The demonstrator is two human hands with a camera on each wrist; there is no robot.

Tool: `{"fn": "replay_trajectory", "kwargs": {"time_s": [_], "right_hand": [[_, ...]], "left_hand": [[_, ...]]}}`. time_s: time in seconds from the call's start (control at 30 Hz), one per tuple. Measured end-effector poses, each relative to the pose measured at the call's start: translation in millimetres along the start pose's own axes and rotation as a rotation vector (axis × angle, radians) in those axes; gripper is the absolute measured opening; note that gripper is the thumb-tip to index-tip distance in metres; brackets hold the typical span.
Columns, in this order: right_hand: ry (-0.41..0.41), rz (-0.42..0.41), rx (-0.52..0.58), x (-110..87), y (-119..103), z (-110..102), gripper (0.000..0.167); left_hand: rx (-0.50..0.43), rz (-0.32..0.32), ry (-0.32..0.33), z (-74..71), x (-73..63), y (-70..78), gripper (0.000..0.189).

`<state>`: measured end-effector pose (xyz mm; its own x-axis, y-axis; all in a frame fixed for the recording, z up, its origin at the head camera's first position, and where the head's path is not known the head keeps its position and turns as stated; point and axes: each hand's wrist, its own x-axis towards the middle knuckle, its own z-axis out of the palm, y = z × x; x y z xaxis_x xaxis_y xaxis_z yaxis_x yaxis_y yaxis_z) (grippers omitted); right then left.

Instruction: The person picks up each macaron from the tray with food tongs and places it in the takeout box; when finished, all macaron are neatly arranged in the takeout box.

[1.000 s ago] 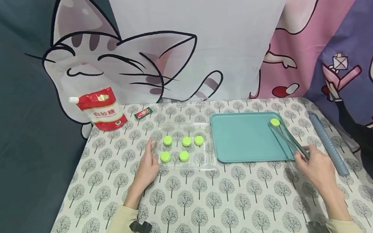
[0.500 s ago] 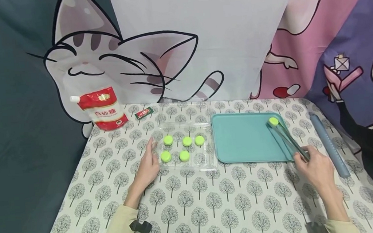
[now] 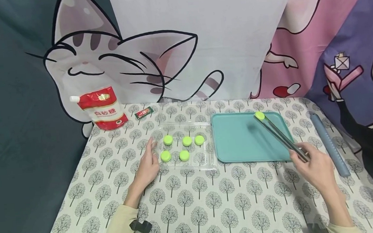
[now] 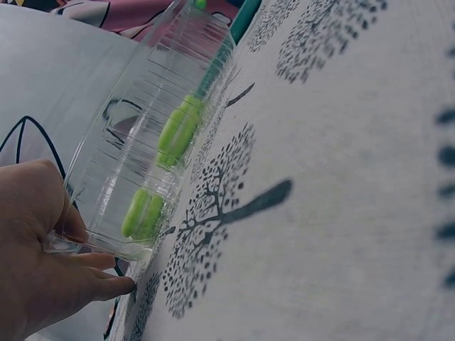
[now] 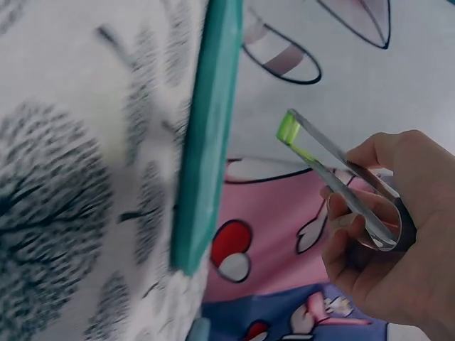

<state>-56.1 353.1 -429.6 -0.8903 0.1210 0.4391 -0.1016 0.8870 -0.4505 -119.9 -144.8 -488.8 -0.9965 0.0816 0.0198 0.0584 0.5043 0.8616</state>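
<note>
My right hand (image 3: 315,166) grips metal tongs (image 3: 281,136), whose tips hold a bright green macaron (image 3: 259,116) raised above the teal tray (image 3: 241,141). In the right wrist view, the tongs (image 5: 348,195) reach out from between thumb and fingers, with the macaron (image 5: 288,129) pinched at their end. A clear plastic box (image 3: 206,162) stands left of the tray, its lid folded back. Several green macarons (image 3: 186,141) lie inside it in two rows. My left hand (image 3: 148,169) pinches the box's left rim; the left wrist view shows fingers (image 4: 67,220) on both sides of that edge.
A red and white sugar pouch (image 3: 103,110) stands at the back left, with a small green and red packet (image 3: 144,113) beside it. A blue-grey rolling pin (image 3: 330,145) lies right of the tray. Behind the table (image 3: 194,211) hangs a cartoon-print cloth (image 3: 225,29).
The tongs have lifted the macaron off the right part of the tray and carried it left. My left hand and the box have stayed in place.
</note>
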Motion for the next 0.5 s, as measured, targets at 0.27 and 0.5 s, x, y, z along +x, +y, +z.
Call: {"fn": "replay_trajectory", "kwargs": {"time_s": [0.27,0.5], "right_hand": [[-0.057,-0.075,0.060,3.2,-33,-10,0.028],[-0.103,-0.183,0.121,5.4,-56,-13,0.030]], "left_hand": [[-0.009,-0.001,0.000,-0.1,0.0,0.5,0.070],[-0.007,0.006,0.002,0.3,0.5,-0.9,0.070]]}}
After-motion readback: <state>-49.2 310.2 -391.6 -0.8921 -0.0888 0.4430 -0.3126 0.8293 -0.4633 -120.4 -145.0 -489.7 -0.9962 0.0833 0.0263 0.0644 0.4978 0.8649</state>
